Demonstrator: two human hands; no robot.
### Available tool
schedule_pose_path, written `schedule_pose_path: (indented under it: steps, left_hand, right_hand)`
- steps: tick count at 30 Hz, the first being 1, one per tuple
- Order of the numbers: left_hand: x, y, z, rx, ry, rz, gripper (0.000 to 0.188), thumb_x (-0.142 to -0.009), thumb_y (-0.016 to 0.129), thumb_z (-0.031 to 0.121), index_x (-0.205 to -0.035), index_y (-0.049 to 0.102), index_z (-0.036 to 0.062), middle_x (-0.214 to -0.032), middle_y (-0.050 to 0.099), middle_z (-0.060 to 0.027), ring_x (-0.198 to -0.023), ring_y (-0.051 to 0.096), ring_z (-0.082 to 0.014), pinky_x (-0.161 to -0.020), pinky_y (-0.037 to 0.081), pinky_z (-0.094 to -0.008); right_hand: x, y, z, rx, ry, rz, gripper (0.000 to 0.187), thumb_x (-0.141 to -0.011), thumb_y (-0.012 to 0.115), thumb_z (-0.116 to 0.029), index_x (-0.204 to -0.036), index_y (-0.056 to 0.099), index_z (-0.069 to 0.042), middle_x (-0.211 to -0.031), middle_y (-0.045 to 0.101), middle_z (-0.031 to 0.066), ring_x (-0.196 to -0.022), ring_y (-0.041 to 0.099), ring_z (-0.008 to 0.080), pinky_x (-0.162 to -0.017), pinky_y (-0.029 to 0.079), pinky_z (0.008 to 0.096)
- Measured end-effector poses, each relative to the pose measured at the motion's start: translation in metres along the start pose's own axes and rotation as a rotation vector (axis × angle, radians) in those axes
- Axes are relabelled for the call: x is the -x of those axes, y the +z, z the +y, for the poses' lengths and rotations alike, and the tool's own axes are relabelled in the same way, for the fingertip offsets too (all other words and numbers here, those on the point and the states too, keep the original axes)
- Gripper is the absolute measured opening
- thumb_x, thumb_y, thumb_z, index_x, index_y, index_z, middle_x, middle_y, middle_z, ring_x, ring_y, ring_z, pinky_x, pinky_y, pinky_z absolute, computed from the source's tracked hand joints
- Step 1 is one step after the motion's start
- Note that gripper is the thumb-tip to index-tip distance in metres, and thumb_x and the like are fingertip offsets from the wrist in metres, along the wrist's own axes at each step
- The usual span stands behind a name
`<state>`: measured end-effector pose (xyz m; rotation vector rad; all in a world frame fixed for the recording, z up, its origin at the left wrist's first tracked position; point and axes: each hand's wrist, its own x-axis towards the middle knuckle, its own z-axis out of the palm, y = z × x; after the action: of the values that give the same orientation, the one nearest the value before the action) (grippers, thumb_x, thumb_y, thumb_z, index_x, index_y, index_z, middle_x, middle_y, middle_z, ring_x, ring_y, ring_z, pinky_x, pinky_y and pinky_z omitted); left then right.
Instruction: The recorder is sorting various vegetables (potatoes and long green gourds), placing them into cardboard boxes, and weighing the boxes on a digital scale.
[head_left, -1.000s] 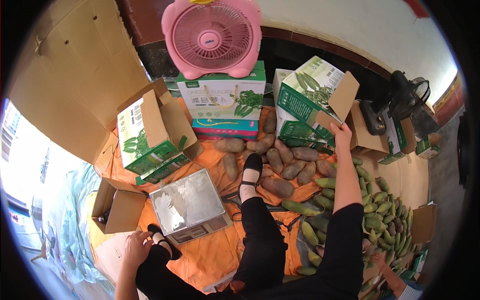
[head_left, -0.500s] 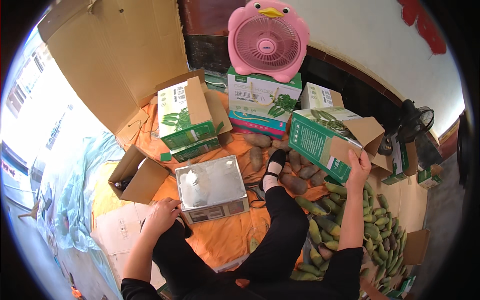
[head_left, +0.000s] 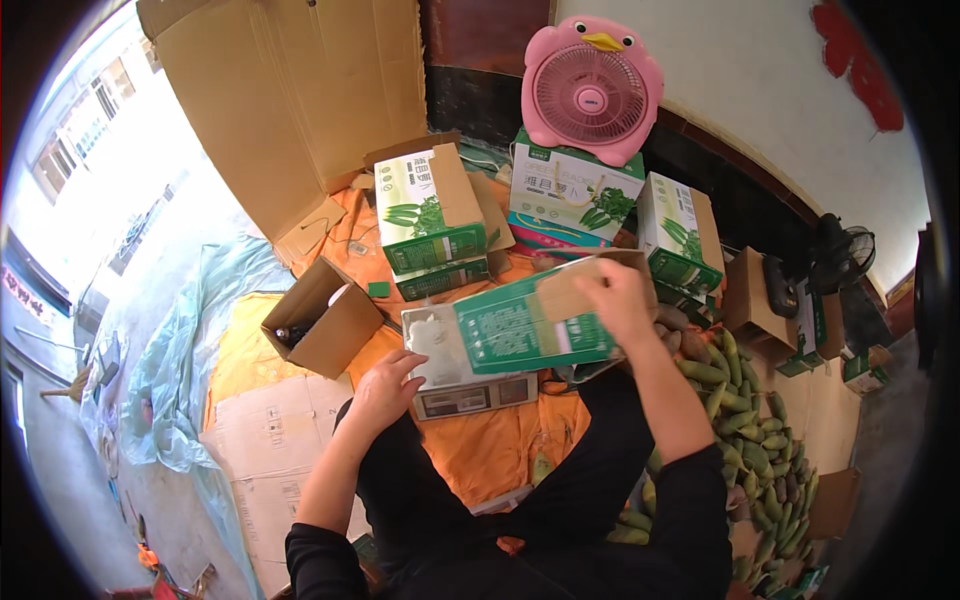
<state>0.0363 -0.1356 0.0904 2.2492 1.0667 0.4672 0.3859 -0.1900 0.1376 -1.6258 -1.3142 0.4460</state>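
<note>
A green-and-white printed carton [head_left: 505, 325] is tilted over a low box with a whitish, dusty top [head_left: 430, 328] in front of my knees. My right hand [head_left: 622, 305] grips the carton's right end near its brown cardboard flap. The carton covers much of the low box's top; I cannot tell whether they touch. My left hand [head_left: 385, 388] is at the near left corner of the low box, its fingers apart and holding nothing.
Green radishes [head_left: 765, 450] lie heaped at the right. An open brown box [head_left: 322, 320] stands at the left. Behind are printed cartons [head_left: 430, 215], a carton [head_left: 680, 230], and a pink penguin-shaped fan [head_left: 592, 95] on stacked boxes. A small black fan [head_left: 840, 250] stands far right.
My right hand has brought the green carton left and nearer, from above the radishes to over the low box. My left hand stays by the low box. The whole view has shifted.
</note>
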Motion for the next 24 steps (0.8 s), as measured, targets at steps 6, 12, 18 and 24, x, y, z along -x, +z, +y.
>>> schedule_pose_path:
  steps: [6, 12, 18, 24]
  left_hand:
    - [0.001, 0.010, 0.019, 0.094, 0.008, -0.210, 0.057, -0.079, 0.067, 0.015, -0.131, 0.045, 0.0072, -0.125, 0.051, -0.0176, -0.110, 0.055, -0.0290, -0.085, 0.048, -0.0359]
    - [0.012, 0.048, -0.002, 0.204, -0.129, -0.079, 0.073, -0.082, 0.066, 0.018, -0.142, 0.027, 0.0065, -0.144, 0.030, -0.0201, -0.122, 0.045, -0.0340, -0.097, 0.042, -0.0373]
    - [0.013, 0.044, 0.009, 0.254, -0.185, -0.123, 0.071, -0.079, 0.067, 0.024, -0.138, 0.035, 0.0031, -0.145, 0.026, -0.0255, -0.134, 0.030, -0.0351, -0.107, 0.030, -0.0370]
    - [0.012, 0.057, 0.028, -0.045, -0.103, -0.078, 0.069, -0.077, 0.069, 0.025, -0.137, 0.038, 0.0064, -0.145, 0.027, -0.0231, -0.135, 0.023, -0.0400, -0.107, 0.027, -0.0478]
  right_hand:
    - [-0.005, 0.123, -0.012, 0.163, -0.009, -0.130, 0.027, -0.077, 0.062, -0.018, -0.097, 0.063, 0.000, -0.085, 0.066, 0.0184, -0.082, 0.066, 0.0307, -0.070, 0.050, 0.0398]
    - [0.024, 0.172, -0.009, -0.153, 0.037, -0.405, 0.036, -0.082, 0.060, -0.023, -0.113, 0.059, -0.005, -0.109, 0.062, 0.0171, -0.102, 0.059, 0.0321, -0.087, 0.047, 0.0393]
    - [0.046, 0.121, 0.040, 0.626, -0.167, -0.276, 0.030, -0.076, 0.054, -0.007, -0.103, 0.064, -0.014, -0.100, 0.064, 0.0036, -0.104, 0.054, 0.0246, -0.085, 0.040, 0.0438]
    - [0.049, 0.106, 0.078, 0.721, -0.263, -0.130, 0.014, -0.075, 0.059, -0.009, -0.087, 0.065, -0.012, -0.087, 0.058, 0.0012, -0.102, 0.049, 0.0238, -0.079, 0.038, 0.0419]
